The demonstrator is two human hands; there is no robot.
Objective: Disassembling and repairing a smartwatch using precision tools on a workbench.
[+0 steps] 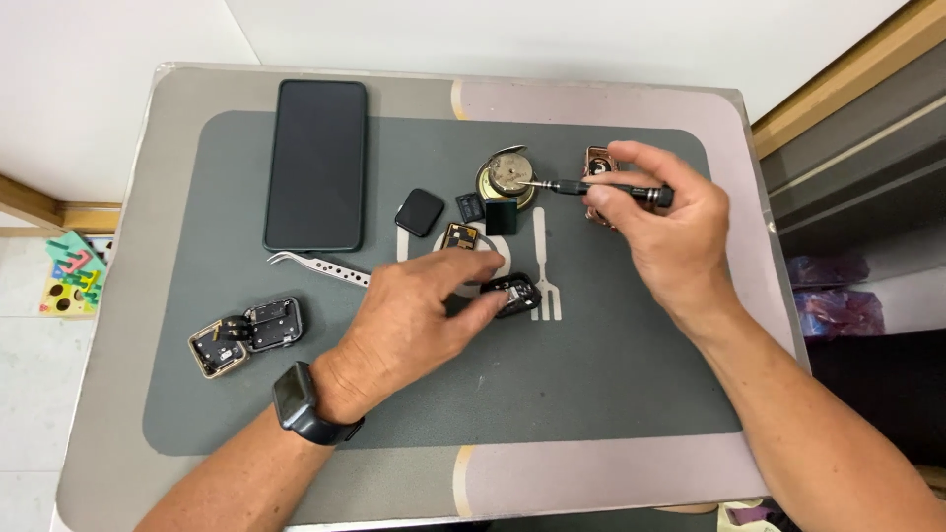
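my left hand is palm down on the grey mat, fingers curled, the tips pinching a small black watch case and steadying it just beside the white fork printed on the mat. my right hand is closed around a slim black screwdriver, held level, its tip reaching left to a round metal dish that sits at the far middle of the mat. behind my right fingers a copper-coloured watch case is partly hidden.

progress, as i judge it from how things lie: disassembly looks well along. the black case under my left fingers is open, its insides showing. a square black screen piece already lies apart, and so do a small black frame, a dark square module and a small board with orange on it. whether any screws are left in the case i cannot tell; too small. nothing looks reassembled.

count:
- watch cases: four in view. one under my left hand, one copper by my right, and two opened ones joined together at the near left, one pale, one dark.
- loose small parts near the dish: four.
- tweezers: one, silver, lying left of my left hand.
- screwdriver: one.
- dish: one.
- phone: one, dark screen up, far left of the mat.
- wristwatch on my left wrist: one, black.
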